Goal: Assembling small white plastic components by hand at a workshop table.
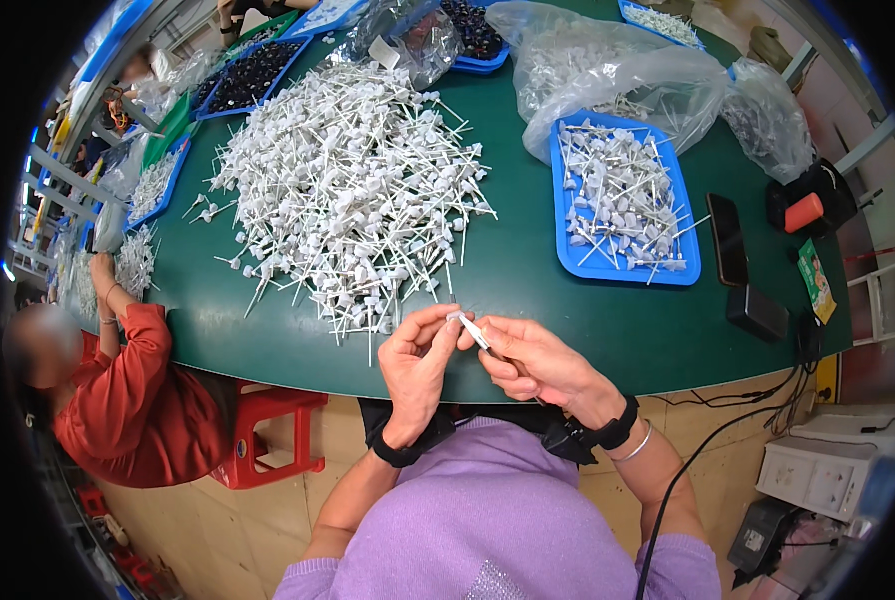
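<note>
Hands meet at near edge of green surface [528,290], above your lap. Your left hand [415,365]: fingers pressed together, pinching head end of white pump part [471,328]. Your right hand [538,362]: fingers pinching tube end of same part. Part sits between both hands, just above surface edge. Large pile of white pump parts [353,190] lies just beyond, far-left. Blue tray [578,262] with more parts sits far-right. Black phone [728,238] right of tray.

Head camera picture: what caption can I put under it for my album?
Left hand and right hand hold one small white pump piece beside a big white pile.
</note>
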Motion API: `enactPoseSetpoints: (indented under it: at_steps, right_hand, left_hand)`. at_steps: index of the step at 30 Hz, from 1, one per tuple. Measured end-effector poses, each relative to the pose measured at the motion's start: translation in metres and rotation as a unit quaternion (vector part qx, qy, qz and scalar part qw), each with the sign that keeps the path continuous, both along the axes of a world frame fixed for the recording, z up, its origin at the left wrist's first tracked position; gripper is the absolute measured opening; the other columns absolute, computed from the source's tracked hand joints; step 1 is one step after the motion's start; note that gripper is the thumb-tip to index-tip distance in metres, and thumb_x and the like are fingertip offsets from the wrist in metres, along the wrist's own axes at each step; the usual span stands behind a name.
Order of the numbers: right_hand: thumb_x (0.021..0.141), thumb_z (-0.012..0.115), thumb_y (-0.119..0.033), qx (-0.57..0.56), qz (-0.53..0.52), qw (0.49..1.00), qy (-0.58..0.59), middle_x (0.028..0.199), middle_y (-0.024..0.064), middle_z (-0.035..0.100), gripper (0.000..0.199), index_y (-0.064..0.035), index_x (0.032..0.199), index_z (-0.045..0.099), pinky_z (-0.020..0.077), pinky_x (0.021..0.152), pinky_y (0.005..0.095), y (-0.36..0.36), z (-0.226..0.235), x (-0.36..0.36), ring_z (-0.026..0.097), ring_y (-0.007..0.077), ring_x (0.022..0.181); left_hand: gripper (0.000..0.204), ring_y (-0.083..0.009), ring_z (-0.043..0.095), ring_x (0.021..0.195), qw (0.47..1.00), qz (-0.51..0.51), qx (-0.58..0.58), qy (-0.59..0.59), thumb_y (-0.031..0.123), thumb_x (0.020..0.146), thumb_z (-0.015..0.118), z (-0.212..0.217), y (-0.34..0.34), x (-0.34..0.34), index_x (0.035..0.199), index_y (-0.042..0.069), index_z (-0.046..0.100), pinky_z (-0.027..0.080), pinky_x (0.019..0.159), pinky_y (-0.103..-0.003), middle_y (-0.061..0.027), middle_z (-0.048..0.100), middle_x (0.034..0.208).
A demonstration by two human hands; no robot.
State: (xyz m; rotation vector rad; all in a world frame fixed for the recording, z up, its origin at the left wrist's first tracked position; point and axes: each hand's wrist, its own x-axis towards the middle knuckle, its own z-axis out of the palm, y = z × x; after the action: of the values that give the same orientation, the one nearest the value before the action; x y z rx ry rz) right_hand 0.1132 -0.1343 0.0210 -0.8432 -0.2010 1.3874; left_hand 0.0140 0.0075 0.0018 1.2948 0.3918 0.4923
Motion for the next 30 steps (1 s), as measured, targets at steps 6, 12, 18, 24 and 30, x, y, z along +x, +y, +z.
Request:
enactPoseSetpoints:
  at_steps: [6,12,18,24,30]
  right_hand:
    - [0.101,0.048,-0.019,-0.121,-0.108,0.833,-0.529,0.064,0.0053,0.054,0.02,-0.003,0.107,0.058,0.0383,0.043,0.0299,-0.004,0.007,-0.014,0.05,0.0147,0.046]
    - [0.09,0.06,-0.006,-0.145,-0.185,0.635,-0.736,0.074,0.0162,0.061,0.013,-0.0048,0.103,0.058,0.0456,0.052,0.0414,0.004,0.011,-0.025,0.06,0.0357,0.062]
    - [0.093,0.056,-0.01,-0.172,-0.167,0.585,-0.775,0.071,0.0138,0.06,0.01,-0.0054,0.101,0.055,0.0481,0.048,0.0426,0.008,0.007,-0.028,0.062,0.0342,0.058]
    - [0.09,0.055,-0.006,-0.202,-0.141,0.571,-0.783,0.07,0.0144,0.06,0.018,-0.003,0.107,0.055,0.0509,0.048,0.0416,0.009,0.01,-0.032,0.064,0.0339,0.058]
    - [0.089,0.057,-0.005,-0.269,-0.103,0.562,-0.776,0.069,0.0165,0.061,0.017,-0.0034,0.107,0.056,0.0495,0.05,0.0433,0.014,0.016,-0.041,0.062,0.0381,0.058]
  left_hand:
    - [0.02,-0.0138,0.067,0.09,0.998,0.001,-0.051,0.043,0.003,0.092,0.062,0.004,0.005,0.001,0.11,-0.005,0.064,0.052,0.083,-0.024,-0.0131,0.071,0.098]
    - [0.02,-0.015,0.067,0.087,0.998,0.005,-0.053,0.04,0.0,0.091,0.061,0.0,0.002,0.002,0.11,-0.005,0.064,0.053,0.082,-0.026,-0.0123,0.07,0.096]
    - [0.018,-0.014,0.067,0.084,0.998,0.029,-0.029,0.037,-0.001,0.09,0.062,-0.002,-0.003,0.004,0.107,-0.005,0.064,0.054,0.08,-0.025,-0.0112,0.07,0.094]
    - [0.017,-0.0103,0.066,0.084,0.999,0.037,0.005,0.024,0.001,0.089,0.065,-0.008,-0.004,0.004,0.106,-0.003,0.065,0.052,0.076,-0.022,-0.008,0.07,0.092]
    - [0.017,-0.009,0.065,0.081,0.994,0.061,0.079,0.038,0.0,0.088,0.065,-0.004,-0.007,0.002,0.104,-0.003,0.067,0.052,0.073,-0.021,-0.0071,0.07,0.089]
